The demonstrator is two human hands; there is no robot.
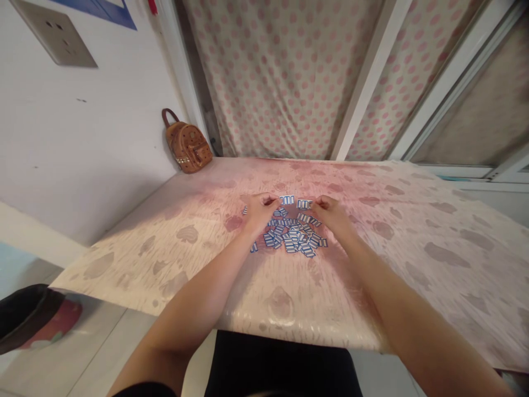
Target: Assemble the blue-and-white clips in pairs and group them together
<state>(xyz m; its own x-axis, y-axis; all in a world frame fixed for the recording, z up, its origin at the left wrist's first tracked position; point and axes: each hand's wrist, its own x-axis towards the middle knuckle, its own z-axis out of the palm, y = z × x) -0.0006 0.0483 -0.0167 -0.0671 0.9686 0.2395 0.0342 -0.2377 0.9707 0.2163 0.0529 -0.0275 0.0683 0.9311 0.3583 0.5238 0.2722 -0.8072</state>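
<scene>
Between finger and thumb, my left hand [262, 209] pinches the edge of a small white-and-blue card [286, 199]. A second card of the same look, the right-hand card [304, 204], is pinched at its right edge by my right hand [329, 209]. The two cards are held close together with a gap between them. Just below, towards me, lies a loose pile of similar cards [294, 238], overlapping at various angles. A stray card [253, 247] lies at the pile's left, partly behind my left forearm. Any print on the cards is too small to read.
A pink patterned cloth covers the table [281, 300]. At its far left corner a small brown backpack [189, 147] leans by the wall. Behind the table hangs a dotted curtain [281, 82]. A dark-rimmed bin-like container [41, 314] stands on the floor at left.
</scene>
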